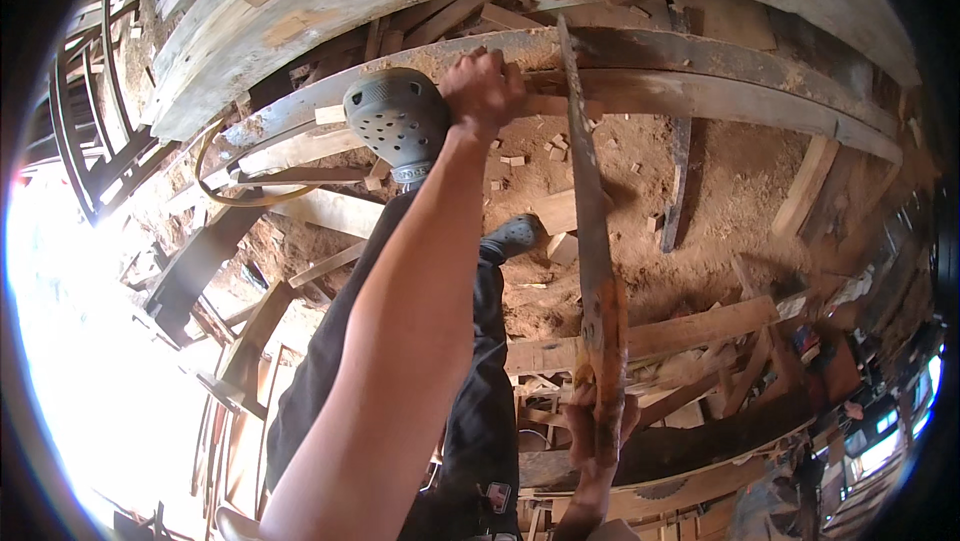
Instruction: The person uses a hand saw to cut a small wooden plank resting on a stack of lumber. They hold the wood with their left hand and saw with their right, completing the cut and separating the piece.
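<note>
Now the handsaw is crossing a long beam, tip at the far edge, the right hand clenching its handle. The left hand is gripping a wooden strip beside a grey clog. Dirt floor is spreading below the blade, leaving room along its right edge.

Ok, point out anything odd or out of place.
A grey clog seems propped on the timber beside the left hand, an odd foothold so near the saw. Small wood offcuts litter the ground untidily.
</note>
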The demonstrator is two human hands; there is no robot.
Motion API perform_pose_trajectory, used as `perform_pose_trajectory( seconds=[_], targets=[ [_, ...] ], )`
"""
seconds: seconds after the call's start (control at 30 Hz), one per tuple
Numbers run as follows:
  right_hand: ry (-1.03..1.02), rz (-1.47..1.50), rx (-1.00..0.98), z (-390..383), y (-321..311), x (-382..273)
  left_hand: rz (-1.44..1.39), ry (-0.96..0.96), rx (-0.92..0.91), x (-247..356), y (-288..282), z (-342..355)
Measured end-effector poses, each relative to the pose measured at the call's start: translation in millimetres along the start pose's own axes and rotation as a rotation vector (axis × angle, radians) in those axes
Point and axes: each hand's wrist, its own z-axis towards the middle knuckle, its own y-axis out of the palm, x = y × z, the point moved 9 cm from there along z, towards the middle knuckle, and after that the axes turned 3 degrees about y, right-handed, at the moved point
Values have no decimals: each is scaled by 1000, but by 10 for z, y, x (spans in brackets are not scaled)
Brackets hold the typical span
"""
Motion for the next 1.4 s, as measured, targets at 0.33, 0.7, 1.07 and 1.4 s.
perform_pose_trajectory(
  seconds=[0.33,0.7,1.07,1.4],
  targets=[
    [-63,58,18,-31,-158,100,-21,-111,2,17,-117,38],
    [-24,-106,188,-131,-141,10,-41,-186,-111,-13,-66,74],
    [-107,-115,-36,177,634,1416,-54,-28,-128,51,-2,98],
    [-13,-101,166,-793,9,514,-11,-53,-227,73,45,125]
  ],
)
